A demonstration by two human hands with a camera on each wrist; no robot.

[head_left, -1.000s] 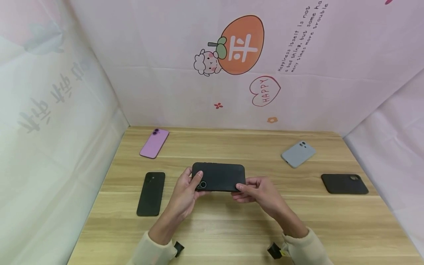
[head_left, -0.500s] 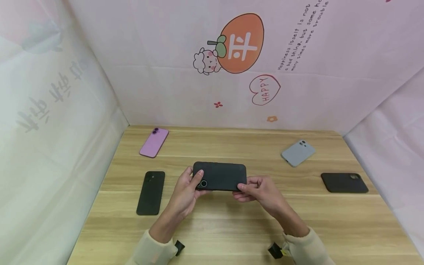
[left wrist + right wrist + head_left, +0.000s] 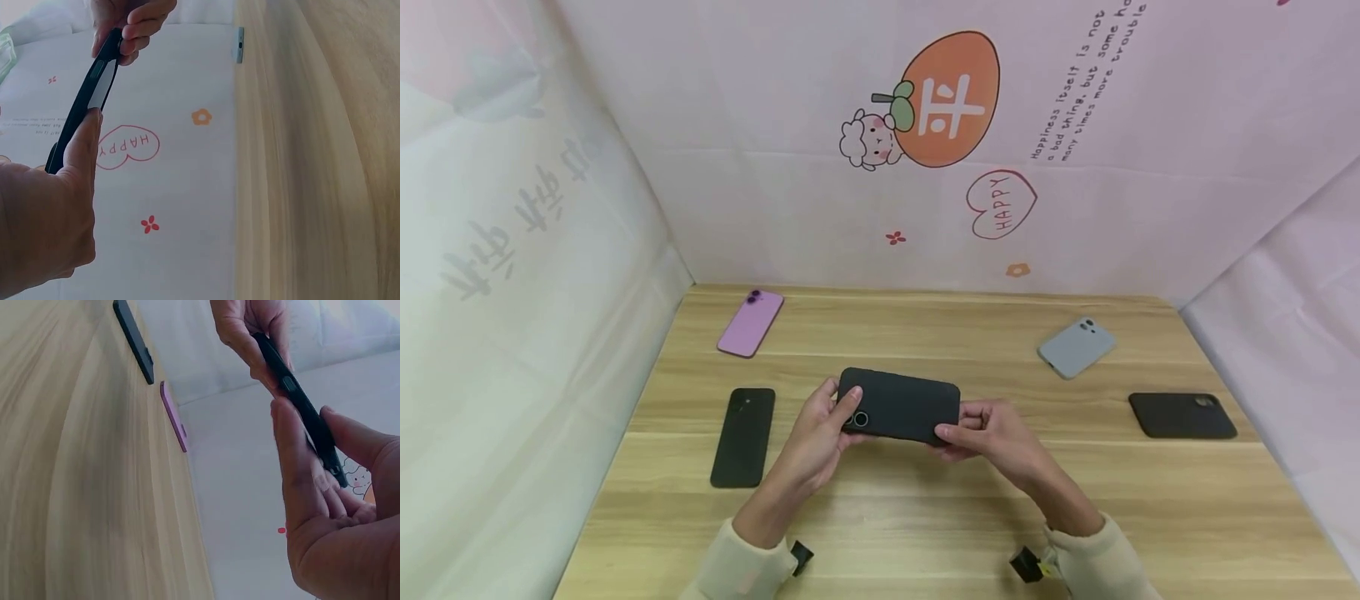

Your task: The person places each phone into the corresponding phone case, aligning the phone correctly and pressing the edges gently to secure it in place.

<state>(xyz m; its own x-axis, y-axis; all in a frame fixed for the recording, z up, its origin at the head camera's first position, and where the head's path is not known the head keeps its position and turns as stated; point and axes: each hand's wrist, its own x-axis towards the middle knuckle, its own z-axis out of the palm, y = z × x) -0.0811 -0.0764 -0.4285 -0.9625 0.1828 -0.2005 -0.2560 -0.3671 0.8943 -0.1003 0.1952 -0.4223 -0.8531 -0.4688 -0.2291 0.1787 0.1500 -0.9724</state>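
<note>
A black phone (image 3: 901, 406), which looks to be in a black case, is held above the middle of the table, camera side up, its right end tilted slightly lower. My left hand (image 3: 820, 429) grips its left end, thumb on the back beside the camera rings. At the other end my right hand (image 3: 988, 437) pinches the lower right corner, thumb on top and fingers beneath. In the left wrist view, a long edge of the phone (image 3: 84, 103) shows, with a pale patch on its front side. The right wrist view shows the phone's edge (image 3: 303, 412) between both hands.
On the wooden table (image 3: 925, 533) lie a purple phone (image 3: 751, 323) at back left and another black phone (image 3: 742, 437) at left. A light grey-blue phone or case (image 3: 1077, 347) lies at back right, a black phone case (image 3: 1182, 415) at far right. Printed cloth (image 3: 775, 208) walls the table.
The held phone has tilted, its right end dipping a little toward me along with my right fingers. Both hands keep their hold, and the things on the table have not moved.
</note>
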